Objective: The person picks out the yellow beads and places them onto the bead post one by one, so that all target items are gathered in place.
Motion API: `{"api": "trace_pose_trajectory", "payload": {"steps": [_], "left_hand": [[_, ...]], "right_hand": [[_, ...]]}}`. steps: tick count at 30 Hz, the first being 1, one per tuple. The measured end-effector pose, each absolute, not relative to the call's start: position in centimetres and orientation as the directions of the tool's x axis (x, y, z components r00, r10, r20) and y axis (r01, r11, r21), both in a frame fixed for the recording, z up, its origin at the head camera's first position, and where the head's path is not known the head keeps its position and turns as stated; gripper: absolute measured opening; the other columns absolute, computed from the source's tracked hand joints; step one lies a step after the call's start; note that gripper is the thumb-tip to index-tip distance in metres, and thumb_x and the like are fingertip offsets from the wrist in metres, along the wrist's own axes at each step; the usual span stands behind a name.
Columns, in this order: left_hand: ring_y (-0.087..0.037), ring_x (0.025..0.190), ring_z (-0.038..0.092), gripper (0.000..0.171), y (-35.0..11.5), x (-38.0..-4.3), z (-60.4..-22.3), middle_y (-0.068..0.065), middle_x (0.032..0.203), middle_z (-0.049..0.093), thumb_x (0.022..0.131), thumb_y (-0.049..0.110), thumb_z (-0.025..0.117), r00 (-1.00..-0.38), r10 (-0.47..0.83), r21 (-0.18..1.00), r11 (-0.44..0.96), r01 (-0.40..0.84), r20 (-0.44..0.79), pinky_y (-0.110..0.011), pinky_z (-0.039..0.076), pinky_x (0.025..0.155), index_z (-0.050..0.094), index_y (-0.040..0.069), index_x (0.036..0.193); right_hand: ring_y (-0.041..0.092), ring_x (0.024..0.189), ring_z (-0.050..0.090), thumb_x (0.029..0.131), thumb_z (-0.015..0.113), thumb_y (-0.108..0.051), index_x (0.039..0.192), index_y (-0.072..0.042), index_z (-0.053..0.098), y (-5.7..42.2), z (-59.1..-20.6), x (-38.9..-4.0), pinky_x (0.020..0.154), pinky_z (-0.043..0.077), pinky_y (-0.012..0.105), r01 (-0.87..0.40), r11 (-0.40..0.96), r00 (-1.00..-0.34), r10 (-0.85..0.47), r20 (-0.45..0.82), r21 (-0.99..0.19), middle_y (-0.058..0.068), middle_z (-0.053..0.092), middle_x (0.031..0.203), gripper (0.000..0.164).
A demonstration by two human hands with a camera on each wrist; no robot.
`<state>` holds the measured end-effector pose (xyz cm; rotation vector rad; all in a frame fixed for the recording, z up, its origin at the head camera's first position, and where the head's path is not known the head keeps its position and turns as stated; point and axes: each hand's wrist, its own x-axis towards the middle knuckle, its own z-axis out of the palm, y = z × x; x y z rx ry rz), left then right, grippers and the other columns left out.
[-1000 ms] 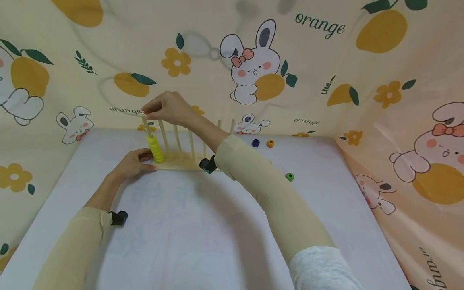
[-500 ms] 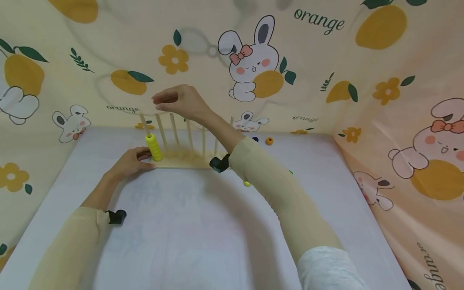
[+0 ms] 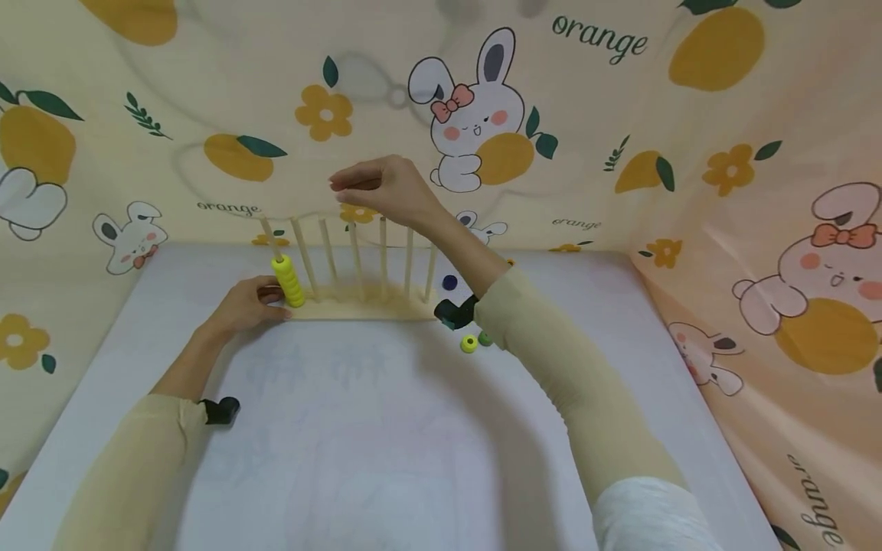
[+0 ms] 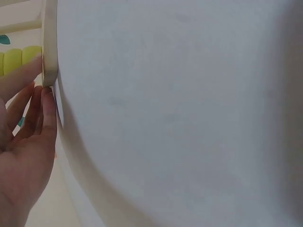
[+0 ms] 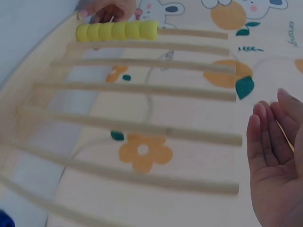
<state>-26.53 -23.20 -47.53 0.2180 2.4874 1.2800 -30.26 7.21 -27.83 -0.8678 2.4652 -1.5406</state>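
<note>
A wooden peg rack (image 3: 365, 311) with several upright pegs stands towards the back of the white table. On its leftmost peg sits a stack of yellow beads (image 3: 289, 282). My left hand (image 3: 243, 310) holds the rack's left end, thumb on the base and fingers against its edge, as the left wrist view shows. My right hand (image 3: 396, 187) is in the air above the middle pegs with nothing in it. In the right wrist view its fingers (image 5: 266, 137) look nearly straight, apart from the peg tips.
Right of the rack lie a dark blue bead (image 3: 450, 282), a yellow bead (image 3: 469, 343) and a green bead (image 3: 485, 338). An orange bead (image 3: 511, 262) is mostly hidden by the right arm. A printed cloth (image 3: 586, 115) hangs behind the table.
My right hand has left the top of the leftmost peg and moved right above the rack. The left hand stays at the rack's end. A loose yellow bead has come into view.
</note>
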Motion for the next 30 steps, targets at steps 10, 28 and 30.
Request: {"api": "trace_pose_trajectory", "payload": {"steps": [10, 28, 30], "left_hand": [[-0.044, 0.133, 0.045, 0.078, -23.2, -26.3, -47.7, -0.032, 0.144, 0.045, 0.086, 0.009, 0.078, -0.929, 0.28, 0.8, 0.6, -0.026, -0.24, -0.052, 0.037, 0.113, 0.034, -0.013, 0.146], [-0.044, 0.134, 0.044, 0.077, -23.6, -26.5, -48.0, -0.031, 0.145, 0.045, 0.087, 0.015, 0.078, -0.924, 0.313, 0.791, 0.611, 0.016, -0.222, -0.054, 0.034, 0.114, 0.037, -0.011, 0.146], [-0.044, 0.133, 0.046, 0.076, -23.6, -26.6, -47.8, -0.031, 0.143, 0.046, 0.086, 0.015, 0.079, -0.924, 0.31, 0.78, 0.625, 0.022, -0.222, -0.055, 0.034, 0.114, 0.038, -0.011, 0.145]], "right_hand": [[0.012, 0.099, 0.07, 0.089, 0.076, -0.02, 0.115, -0.008, 0.075, 11.6, -28.7, -29.2, 0.09, 0.056, 0.026, -0.381, 0.308, -0.862, -0.46, 0.215, -0.872, 0.001, 0.074, 0.11, 0.028], [0.016, 0.1, 0.069, 0.09, 0.075, -0.016, 0.118, -0.006, 0.072, 17.1, -30.4, -28.2, 0.09, 0.057, 0.029, -0.36, 0.345, -0.893, -0.398, 0.212, -0.867, 0.007, 0.073, 0.113, 0.031], [0.016, 0.1, 0.069, 0.09, 0.075, -0.016, 0.121, -0.005, 0.071, 17.5, -30.7, -28.1, 0.089, 0.057, 0.028, -0.344, 0.36, -0.898, -0.395, 0.192, -0.867, 0.005, 0.073, 0.113, 0.033]]}}
